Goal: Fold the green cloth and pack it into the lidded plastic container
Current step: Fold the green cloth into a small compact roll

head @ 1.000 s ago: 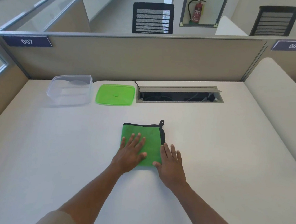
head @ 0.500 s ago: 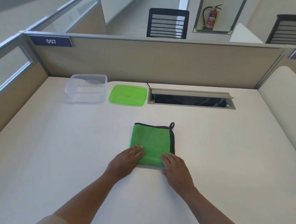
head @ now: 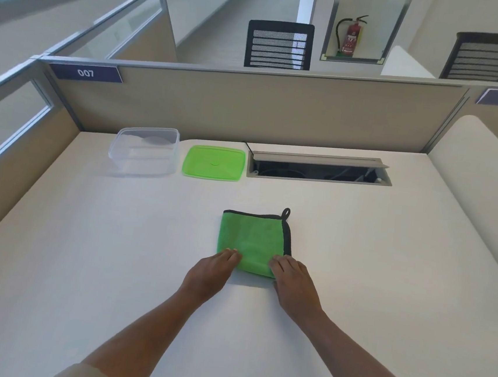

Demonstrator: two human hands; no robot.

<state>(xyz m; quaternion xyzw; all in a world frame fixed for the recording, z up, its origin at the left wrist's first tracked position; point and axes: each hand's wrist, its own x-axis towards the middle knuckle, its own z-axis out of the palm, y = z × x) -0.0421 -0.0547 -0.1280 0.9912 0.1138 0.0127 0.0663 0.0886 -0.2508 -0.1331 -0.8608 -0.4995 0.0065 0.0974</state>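
The green cloth point(head: 252, 240), folded into a small square with a black trim and a hanging loop at its far right corner, lies in the middle of the white desk point(head: 83, 248). My left hand point(head: 209, 272) grips its near left corner and my right hand point(head: 293, 283) its near right corner, fingers curled over the edge. The near edge sits slightly off the desk, with a shadow under it. The clear plastic container point(head: 145, 151) stands open and empty at the far left. Its green lid point(head: 213, 162) lies flat just to the right of it.
An open cable slot point(head: 319, 167) with a raised metal flap is set into the desk right of the lid. A beige partition point(head: 249, 109) closes the far side, another the left side. A rounded white desk edge point(head: 478, 192) rises on the right.
Both hands slid back from lying flat on the cloth to its near edge and closed on the two near corners. The camera tilted up a little.
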